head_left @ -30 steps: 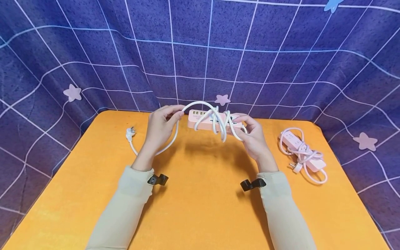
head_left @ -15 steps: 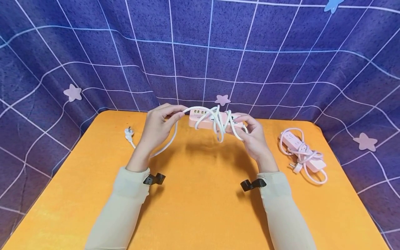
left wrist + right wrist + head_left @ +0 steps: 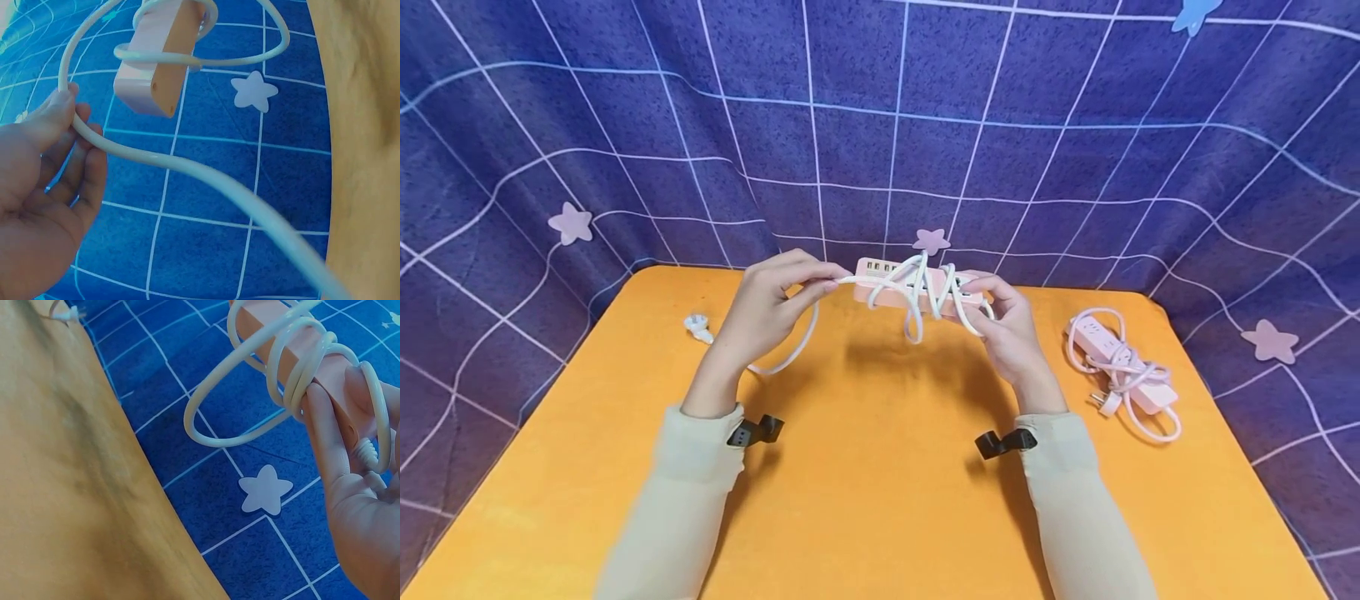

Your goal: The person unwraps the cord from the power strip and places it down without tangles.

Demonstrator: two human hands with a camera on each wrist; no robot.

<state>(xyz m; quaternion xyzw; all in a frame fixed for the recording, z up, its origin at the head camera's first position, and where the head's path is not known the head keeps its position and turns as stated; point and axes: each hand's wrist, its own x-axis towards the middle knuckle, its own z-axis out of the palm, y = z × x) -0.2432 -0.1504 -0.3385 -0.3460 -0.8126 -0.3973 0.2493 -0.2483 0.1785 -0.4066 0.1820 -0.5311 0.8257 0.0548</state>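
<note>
the pink power strip [image 3: 889, 298] is up off the table [image 3: 880, 500], towards its far edge, wrapped in white cord [image 3: 212, 178]. the right hand [image 3: 1011, 333] grips its right end; the left hand [image 3: 767, 304] pinches the cord. pulling hard could snag the loose loops. only the right wrist view clearly shows the ribbed collar [image 3: 366, 452].

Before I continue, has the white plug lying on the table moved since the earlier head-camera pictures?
Yes. In the head view, the white plug has shifted slightly left, closer to the left edge of the orange table.
</note>
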